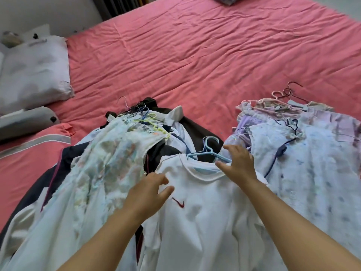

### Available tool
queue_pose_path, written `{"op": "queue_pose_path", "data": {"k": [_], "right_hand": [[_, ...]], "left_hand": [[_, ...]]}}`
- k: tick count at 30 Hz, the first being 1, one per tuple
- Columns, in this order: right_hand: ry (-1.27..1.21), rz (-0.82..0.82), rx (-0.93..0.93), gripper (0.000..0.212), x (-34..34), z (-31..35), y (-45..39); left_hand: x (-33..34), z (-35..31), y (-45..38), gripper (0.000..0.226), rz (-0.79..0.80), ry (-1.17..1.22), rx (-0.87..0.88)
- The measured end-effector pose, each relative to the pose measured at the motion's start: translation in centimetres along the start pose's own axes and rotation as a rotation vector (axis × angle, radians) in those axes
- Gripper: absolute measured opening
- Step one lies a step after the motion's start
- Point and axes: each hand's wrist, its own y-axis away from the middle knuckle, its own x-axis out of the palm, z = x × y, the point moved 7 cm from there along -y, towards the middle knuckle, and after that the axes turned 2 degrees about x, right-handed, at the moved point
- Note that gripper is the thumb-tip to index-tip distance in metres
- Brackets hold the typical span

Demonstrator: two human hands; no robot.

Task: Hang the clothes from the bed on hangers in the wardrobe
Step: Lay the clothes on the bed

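White tee (199, 212) under both hands (right (239, 165) touching blue hanger (209, 151)).

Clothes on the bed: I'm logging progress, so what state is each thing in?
white T-shirt: flat, blue hanger in its neck
left hand: open, over the shirt
right hand: open, at the hanger
floral dress: lying on yellow hanger
pillow: crumpled

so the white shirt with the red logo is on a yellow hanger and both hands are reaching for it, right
Not quite. In the head view the white shirt sits on a blue hanger, not a yellow one. Both the left hand and the right hand are indeed at it.
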Motion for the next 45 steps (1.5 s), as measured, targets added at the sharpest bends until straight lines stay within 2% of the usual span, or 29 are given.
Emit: {"op": "queue_pose_path", "data": {"k": [4, 6, 8, 13, 15, 18, 24, 29, 37, 42, 45], "right_hand": [[0.147, 0.193, -0.044, 0.05, 3.8, -1.4, 1.6], [0.164, 0.215, -0.061, 0.047, 3.9, -1.3, 1.8], [0.115, 0.163, -0.071, 0.046, 2.6, -0.2, 1.9], [-0.069, -0.115, -0.14, 0.034, -4.3, 5.7, 4.5], [-0.07, -0.162, -0.177, 0.031, -6.1, 8.0, 7.4], [-0.023, -0.158, -0.169, 0.033, -6.8, 10.1, 13.1], [-0.069, -0.15, -0.002, 0.031, -7.2, 12.9, 25.6], [-0.114, -0.272, 0.13, 0.033, -8.4, 16.3, 37.9], [-0.13, -0.568, 0.386, 0.029, -11.1, 21.3, 59.0], [-0.127, -0.765, 0.584, 0.051, -12.3, 22.2, 71.6], [-0.084, -0.892, 0.719, 0.047, -13.1, 22.4, 79.2]], "left_hand": [[1.2, 1.0, -0.1, 0.032, 0.026, -0.028, -0.003], [1.3, 1.1, 0.3, 0.032, 0.029, -0.033, 0.005], [1.0, 1.2, 1.1, 0.03, 0.012, -0.03, 0.009], [-0.3, 1.6, 4.5, 0.031, -0.008, -0.087, 0.062], [-0.4, 1.7, 6.7, 0.035, 0.004, -0.184, 0.118], [-0.5, 2.3, 10.7, 0.034, 0.031, -0.198, 0.171], [-1.1, 4.0, 19.1, 0.028, 0.022, -0.191, 0.324], [-1.1, 6.0, 25.8, 0.029, 0.043, -0.169, 0.519], [0.2, 3.7, 37.9, 0.025, 0.141, -0.162, 0.924], [2.6, -0.4, 45.7, 0.018, 0.253, -0.192, 1.164], [4.5, -3.4, 51.6, 0.032, 0.328, -0.208, 1.338]]}}
